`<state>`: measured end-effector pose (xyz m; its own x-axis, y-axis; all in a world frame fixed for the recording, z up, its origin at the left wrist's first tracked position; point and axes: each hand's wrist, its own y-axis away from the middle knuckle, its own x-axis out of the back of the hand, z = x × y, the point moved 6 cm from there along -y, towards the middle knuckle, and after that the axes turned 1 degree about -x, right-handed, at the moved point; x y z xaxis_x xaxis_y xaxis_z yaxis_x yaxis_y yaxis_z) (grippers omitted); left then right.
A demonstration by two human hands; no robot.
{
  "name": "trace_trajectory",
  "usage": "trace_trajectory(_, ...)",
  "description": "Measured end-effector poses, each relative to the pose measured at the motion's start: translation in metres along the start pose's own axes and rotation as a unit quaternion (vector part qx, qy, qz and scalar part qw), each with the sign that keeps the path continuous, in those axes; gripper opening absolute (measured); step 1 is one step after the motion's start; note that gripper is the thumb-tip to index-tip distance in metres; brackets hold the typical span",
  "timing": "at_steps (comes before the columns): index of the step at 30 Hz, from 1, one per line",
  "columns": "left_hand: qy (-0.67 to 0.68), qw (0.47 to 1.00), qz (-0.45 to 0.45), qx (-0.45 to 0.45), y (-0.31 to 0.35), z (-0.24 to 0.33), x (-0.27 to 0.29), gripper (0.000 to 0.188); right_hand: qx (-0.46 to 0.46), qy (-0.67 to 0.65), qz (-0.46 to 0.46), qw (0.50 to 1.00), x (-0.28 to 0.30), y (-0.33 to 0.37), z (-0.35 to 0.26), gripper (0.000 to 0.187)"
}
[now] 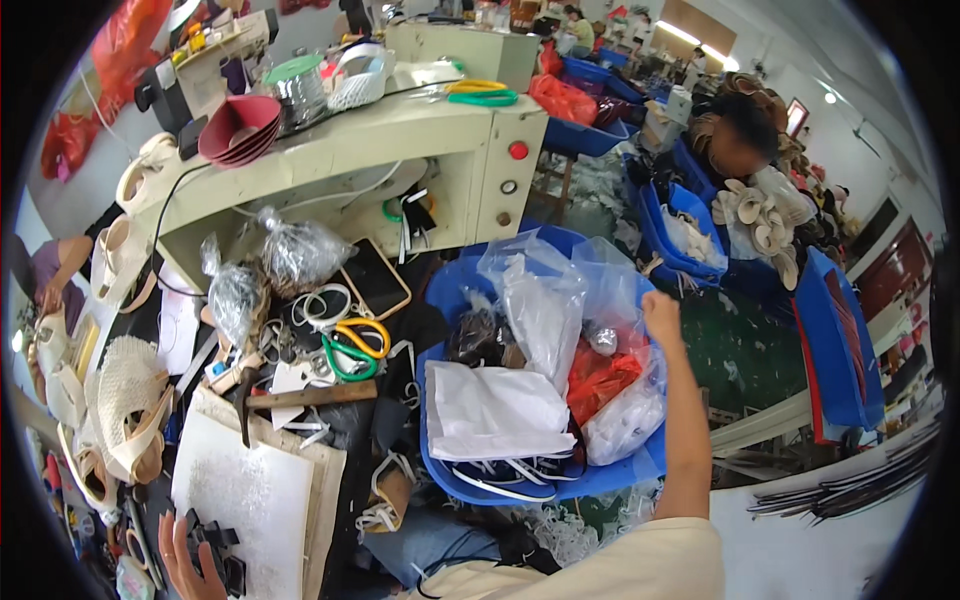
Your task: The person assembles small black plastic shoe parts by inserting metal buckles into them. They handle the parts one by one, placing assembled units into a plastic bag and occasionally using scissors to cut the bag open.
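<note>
My right hand (660, 315) is closed at the right edge of a blue plastic tub (437, 455). Whether its fingers grip the tub's rim or the clear plastic bag (610, 275) beside it, I cannot tell. Inside the tub lie a white sheet (495, 410), a large clear bag (535, 320), a red bag (605, 378) and dark pieces with white edges (520, 475). At the lower left my left hand (188, 560) has its fingers apart and holds nothing. It is beside black strap-like pieces (225, 545) on a white board (240, 490).
A hammer (315, 395) and green-and-yellow-handled scissors (355, 350) lie on the cluttered bench. Behind them stands a cream machine (400, 130) with a red button. Woven shoe uppers (125, 410) line the left side. Another person (735, 135) is among blue tubs (690, 235) at the far right.
</note>
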<state>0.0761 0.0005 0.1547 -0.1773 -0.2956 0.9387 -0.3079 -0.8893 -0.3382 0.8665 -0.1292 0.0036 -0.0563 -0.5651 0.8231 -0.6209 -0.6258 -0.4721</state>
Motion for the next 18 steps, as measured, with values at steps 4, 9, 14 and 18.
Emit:
trace_trajectory(4,-0.022,0.999,-0.025,-0.02,0.0,0.01,0.002,0.035,-0.083,-0.073,-0.078,0.991,-0.019,0.029,-0.033,0.02)
trace_trajectory(9,-0.019,0.998,0.008,-0.063,0.003,0.018,-0.002,0.036,-0.007,-0.061,-0.107,0.992,-0.005,0.036,-0.083,0.024)
trace_trajectory(14,0.095,0.989,0.03,-0.11,0.007,0.057,0.013,0.031,0.086,-0.069,-0.112,0.988,0.012,0.04,-0.153,0.024)
trace_trajectory(18,0.258,0.949,0.066,-0.169,0.006,0.109,0.052,0.029,0.144,-0.12,-0.131,0.974,0.019,0.052,-0.218,0.023)
